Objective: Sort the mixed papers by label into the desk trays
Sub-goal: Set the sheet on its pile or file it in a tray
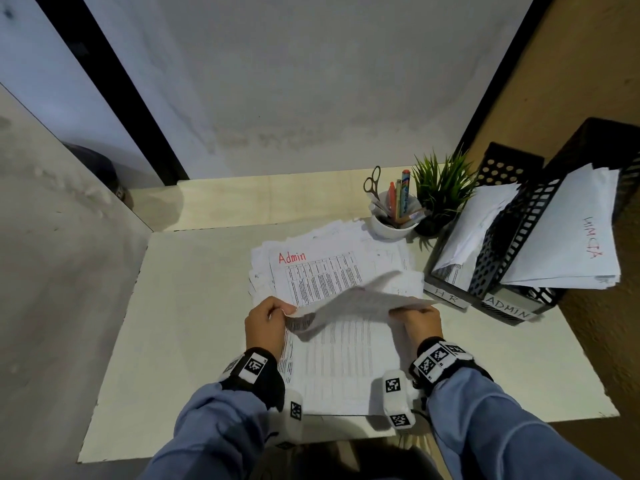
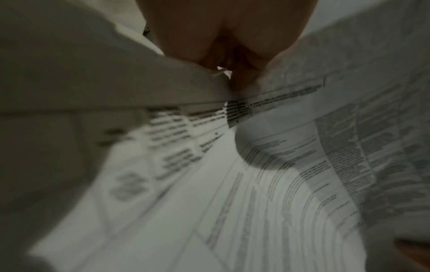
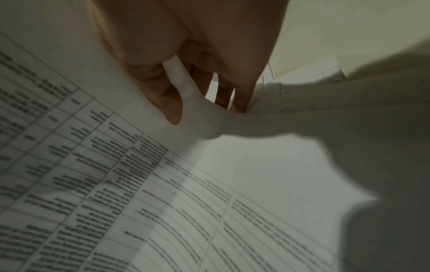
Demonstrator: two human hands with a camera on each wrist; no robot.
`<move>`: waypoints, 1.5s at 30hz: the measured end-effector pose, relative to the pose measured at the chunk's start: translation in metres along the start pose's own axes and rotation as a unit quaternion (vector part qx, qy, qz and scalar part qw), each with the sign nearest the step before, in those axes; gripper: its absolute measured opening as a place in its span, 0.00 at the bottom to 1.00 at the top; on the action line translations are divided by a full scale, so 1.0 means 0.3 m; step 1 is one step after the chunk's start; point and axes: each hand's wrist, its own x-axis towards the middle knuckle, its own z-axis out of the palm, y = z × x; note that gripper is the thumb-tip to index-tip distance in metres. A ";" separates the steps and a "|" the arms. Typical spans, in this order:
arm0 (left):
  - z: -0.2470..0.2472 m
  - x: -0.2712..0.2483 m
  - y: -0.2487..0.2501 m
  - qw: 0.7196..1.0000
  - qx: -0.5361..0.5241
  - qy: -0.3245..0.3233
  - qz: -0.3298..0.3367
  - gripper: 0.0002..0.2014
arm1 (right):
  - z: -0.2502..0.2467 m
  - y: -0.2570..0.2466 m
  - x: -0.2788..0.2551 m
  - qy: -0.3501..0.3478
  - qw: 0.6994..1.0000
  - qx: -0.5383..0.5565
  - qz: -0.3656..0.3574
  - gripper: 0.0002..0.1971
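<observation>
A white printed sheet of paper [image 1: 360, 301] hangs lifted above the loose pile of printed papers [image 1: 332, 268], pinched at its near-left corner by the left hand [image 1: 265, 323] and at its right edge by the right hand [image 1: 420, 322]. The pile's top page reads "Admin" in red. Right of the pile stand black perforated desk trays [image 1: 512, 258] labelled HR and ADMIN, on a pale cream desk [image 1: 194, 323] against a grey wall [image 1: 311, 81].

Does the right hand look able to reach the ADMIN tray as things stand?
Probably yes: the ADMIN tray sits just right of the right hand, with bare desk between them, though that hand and the left hand both grip a sheet.
</observation>
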 end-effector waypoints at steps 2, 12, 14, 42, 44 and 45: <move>0.010 0.000 -0.001 0.999 -0.029 -0.009 -0.026 0.20 | -0.003 -0.019 -0.032 -0.007 0.998 0.056 -0.008 0.08; 0.062 -0.066 0.151 0.978 -0.159 -0.131 -0.023 0.22 | 0.044 -0.183 -0.152 -0.085 0.973 0.200 -0.074 0.15; 0.061 -0.081 0.209 0.988 -0.127 -0.076 0.035 0.14 | 0.044 -0.262 -0.212 -0.084 0.966 0.174 -0.169 0.07; 0.251 -0.124 0.611 0.941 0.097 -0.144 0.291 0.21 | -0.213 -0.374 0.178 0.115 0.989 -0.082 -0.052 0.39; 0.295 -0.121 0.652 0.931 0.132 -0.160 0.302 0.23 | -0.242 -0.381 0.189 0.079 0.985 -0.133 -0.076 0.25; 0.315 -0.119 0.674 0.927 0.147 -0.163 0.305 0.23 | -0.261 -0.388 0.189 0.073 0.980 -0.162 -0.094 0.22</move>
